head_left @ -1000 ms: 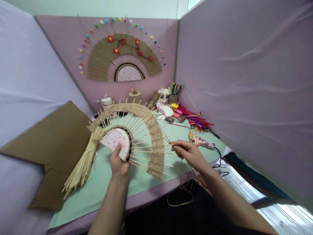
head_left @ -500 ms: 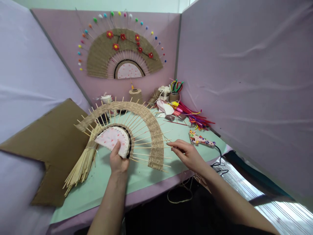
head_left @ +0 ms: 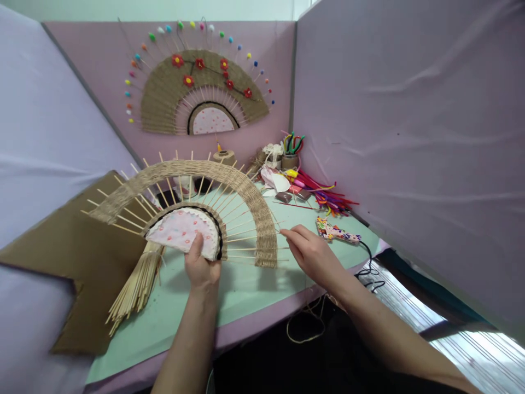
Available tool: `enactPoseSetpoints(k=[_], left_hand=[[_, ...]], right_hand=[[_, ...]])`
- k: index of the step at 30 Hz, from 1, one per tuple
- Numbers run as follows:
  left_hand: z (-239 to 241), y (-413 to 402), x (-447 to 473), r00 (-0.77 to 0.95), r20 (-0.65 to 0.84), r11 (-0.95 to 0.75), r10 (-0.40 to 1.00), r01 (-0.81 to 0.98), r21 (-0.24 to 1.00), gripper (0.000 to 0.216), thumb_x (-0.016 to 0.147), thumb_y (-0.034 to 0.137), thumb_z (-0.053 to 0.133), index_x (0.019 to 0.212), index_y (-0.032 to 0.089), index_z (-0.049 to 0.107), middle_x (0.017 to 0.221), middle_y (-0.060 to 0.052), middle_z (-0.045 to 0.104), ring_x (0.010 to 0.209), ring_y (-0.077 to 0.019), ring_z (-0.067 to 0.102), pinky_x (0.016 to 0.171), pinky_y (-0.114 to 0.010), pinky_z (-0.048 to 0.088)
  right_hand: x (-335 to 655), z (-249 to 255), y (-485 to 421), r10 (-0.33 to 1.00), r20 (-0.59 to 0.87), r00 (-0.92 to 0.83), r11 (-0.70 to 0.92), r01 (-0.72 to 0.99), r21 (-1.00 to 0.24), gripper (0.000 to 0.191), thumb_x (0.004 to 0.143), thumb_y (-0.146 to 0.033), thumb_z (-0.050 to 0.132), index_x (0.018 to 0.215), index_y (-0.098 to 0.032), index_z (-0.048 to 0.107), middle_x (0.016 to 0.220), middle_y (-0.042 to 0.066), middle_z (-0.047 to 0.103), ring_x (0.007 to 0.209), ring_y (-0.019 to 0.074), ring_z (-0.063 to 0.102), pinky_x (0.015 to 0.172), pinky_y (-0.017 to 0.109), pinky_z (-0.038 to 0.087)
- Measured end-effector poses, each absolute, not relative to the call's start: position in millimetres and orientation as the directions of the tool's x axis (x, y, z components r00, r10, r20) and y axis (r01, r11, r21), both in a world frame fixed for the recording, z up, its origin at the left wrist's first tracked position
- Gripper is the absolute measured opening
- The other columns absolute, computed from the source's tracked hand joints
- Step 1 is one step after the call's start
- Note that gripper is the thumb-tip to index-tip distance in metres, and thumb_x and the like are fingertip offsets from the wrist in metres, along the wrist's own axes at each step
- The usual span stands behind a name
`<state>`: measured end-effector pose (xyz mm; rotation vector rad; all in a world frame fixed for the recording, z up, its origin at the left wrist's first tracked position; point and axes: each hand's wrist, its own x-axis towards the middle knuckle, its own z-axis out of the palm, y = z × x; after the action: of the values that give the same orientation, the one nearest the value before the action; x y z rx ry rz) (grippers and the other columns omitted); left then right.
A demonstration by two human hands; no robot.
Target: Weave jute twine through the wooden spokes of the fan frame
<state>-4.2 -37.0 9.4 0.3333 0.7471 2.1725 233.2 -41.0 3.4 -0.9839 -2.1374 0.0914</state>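
Observation:
My left hand [head_left: 202,269] grips a half-round woven fan [head_left: 266,232] by its pink-patterned fabric centre, thumb on the front and fingers behind. Thin sticks radiate from that centre through a wide band of woven tan twine, and their tips poke out past the outer edge. My right hand [head_left: 314,256] is closed in a pinch just right of the band, beside the stick ends. It holds a thin strand of twine that runs to the fan's edge. A slack loop of twine [head_left: 305,340] hangs below, over the dark clothing.
A bundle of sticks [head_left: 135,290] and cut cardboard [head_left: 41,241] lie at left. A patterned glue gun [head_left: 338,232] with a black cord rests at right, near colourful pipe cleaners [head_left: 328,194]. Behind stand a twine spool [head_left: 223,157] and a finished fan [head_left: 159,98] on the wall.
The fan has turned and come up at its right end, its left end reaching further left. My right hand has shifted slightly up, still pinching the twine.

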Motion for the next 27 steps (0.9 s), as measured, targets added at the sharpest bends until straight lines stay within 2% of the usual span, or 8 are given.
enactPoseSetpoints(k=[4, 7, 10, 13, 17, 21, 23, 27], left_hand=[[40.5, -13.0, 10.4, -0.615, 0.01, -0.531, 0.789, -0.673, 0.515, 0.042, 0.087, 0.009, 0.049, 0.126, 0.02, 0.058, 0.116, -0.005, 0.07, 0.114, -0.0198, 0.062, 0.1, -0.038, 0.049], [51.5, 3.3, 19.1, -0.557, 0.002, -0.492, 0.831, -0.733, 0.47, 0.042, 0.089, 0.011, 0.047, 0.129, 0.019, 0.055, 0.115, -0.006, 0.07, 0.11, -0.0202, 0.064, 0.097, -0.039, 0.051], [45.5, 12.3, 22.4, -0.489, -0.045, -0.415, 0.871, -0.781, 0.468, 0.042, 0.09, 0.012, 0.045, 0.13, 0.017, 0.054, 0.112, -0.009, 0.071, 0.104, -0.0199, 0.067, 0.096, -0.038, 0.052], [32.0, 15.8, 19.2, -0.444, -0.082, -0.362, 0.892, -0.812, 0.459, 0.043, 0.089, 0.011, 0.044, 0.131, 0.013, 0.052, 0.107, -0.011, 0.072, 0.097, -0.0191, 0.069, 0.095, -0.038, 0.052], [19.9, 17.9, 10.6, -0.411, -0.148, -0.315, 0.9, -0.845, 0.433, 0.044, 0.089, 0.009, 0.042, 0.132, 0.011, 0.051, 0.1, -0.01, 0.074, 0.089, -0.0176, 0.071, 0.093, -0.037, 0.053], [15.0, 18.9, 8.3, -0.372, -0.165, -0.28, 0.913, -0.868, 0.41, 0.044, 0.09, 0.008, 0.042, 0.133, 0.01, 0.051, 0.093, -0.01, 0.075, 0.086, -0.0179, 0.071, 0.089, -0.035, 0.055], [13.2, 19.0, 10.4, -0.346, -0.161, -0.257, 0.924, -0.876, 0.408, 0.043, 0.09, 0.009, 0.043, 0.133, 0.009, 0.051, 0.095, -0.011, 0.075, 0.086, -0.0187, 0.072, 0.088, -0.034, 0.056], [10.7, 18.8, 13.9, -0.317, -0.177, -0.223, 0.932, -0.884, 0.412, 0.043, 0.089, 0.009, 0.044, 0.131, 0.008, 0.052, 0.097, -0.012, 0.074, 0.086, -0.0196, 0.072, 0.087, -0.035, 0.056]], right_hand=[[236.6, 19.9, -22.3, 0.718, 0.664, -0.21, 0.668, 0.479, -0.57, 0.025, 0.095, -0.022, 0.045, 0.118, -0.022, 0.054, 0.101, 0.009, 0.064, 0.089, 0.0202, 0.062, 0.079, 0.035, 0.051], [244.4, 33.0, -13.5, 0.821, 0.567, -0.074, 0.568, 0.219, -0.793, 0.018, 0.089, -0.03, 0.055, 0.105, -0.021, 0.052, 0.092, 0.005, 0.064, 0.069, 0.0139, 0.059, 0.062, 0.029, 0.049], [252.9, 37.4, -13.4, 0.902, 0.411, -0.131, 0.411, -0.027, -0.911, 0.024, 0.085, -0.037, 0.06, 0.099, -0.02, 0.052, 0.079, 0.002, 0.063, 0.059, 0.0105, 0.051, 0.049, 0.023, 0.04], [258.5, 29.7, -16.9, 0.926, 0.318, -0.203, 0.307, -0.083, -0.948, 0.029, 0.087, -0.042, 0.057, 0.105, -0.019, 0.058, 0.076, 0.002, 0.063, 0.053, 0.0083, 0.043, 0.046, 0.022, 0.034], [259.0, 14.4, -19.9, 0.885, 0.444, -0.137, 0.46, 0.126, -0.879, 0.024, 0.089, -0.036, 0.056, 0.104, -0.021, 0.067, 0.077, 0.002, 0.061, 0.059, 0.0113, 0.049, 0.053, 0.025, 0.04], [255.1, 9.6, -22.5, 0.711, 0.657, -0.25, 0.694, 0.4, -0.599, 0.023, 0.094, -0.024, 0.049, 0.103, -0.023, 0.07, 0.084, 0.006, 0.061, 0.08, 0.0177, 0.058, 0.072, 0.031, 0.046], [253.6, 10.0, -24.3, 0.668, 0.667, -0.332, 0.735, 0.439, -0.517, 0.026, 0.095, -0.021, 0.046, 0.107, -0.023, 0.069, 0.084, 0.006, 0.06, 0.079, 0.0177, 0.058, 0.071, 0.03, 0.046], [252.8, 10.3, -27.5, 0.661, 0.646, -0.381, 0.744, 0.44, -0.502, 0.029, 0.096, -0.021, 0.043, 0.111, -0.023, 0.067, 0.082, 0.006, 0.06, 0.078, 0.0173, 0.058, 0.069, 0.029, 0.046]])
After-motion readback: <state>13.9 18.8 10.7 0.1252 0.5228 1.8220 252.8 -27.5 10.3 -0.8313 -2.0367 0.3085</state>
